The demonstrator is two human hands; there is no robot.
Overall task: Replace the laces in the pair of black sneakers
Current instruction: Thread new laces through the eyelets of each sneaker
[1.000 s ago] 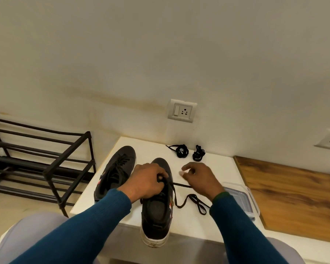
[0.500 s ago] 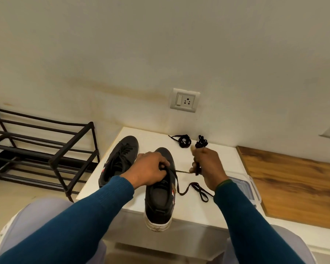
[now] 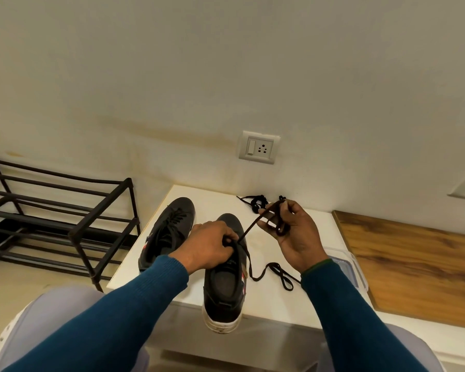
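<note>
Two black sneakers stand on a white table at lower centre of the frame, toes pointing toward the wall.

The far sneaker lies left of centre, fully laced, with no hand on it. The near sneaker lies just right of it, and its white-soled heel overhangs the table's front edge.

The left hand rests on top of the near sneaker, its fingers curled round the upper at the lace holes, gripping it.

The right hand is raised above the table, right of the near sneaker. Its fingers are curled and pinch a dark lace. The lace runs taut on a slant from under the left hand's fingers up to the right hand. A slack length leaves the shoe's right side and lies in a loop on the table below the right wrist.

One bundle of spare laces lies at the table's back edge, just left of the right hand's fingertips. A second dark bundle shows behind those fingers, mostly hidden.

Other items noted:
- clear plastic box, right edge of the table, partly behind the right forearm
- wooden board, right of the frame
- black shoe rack, left of the frame
- wall socket, above the table
</note>
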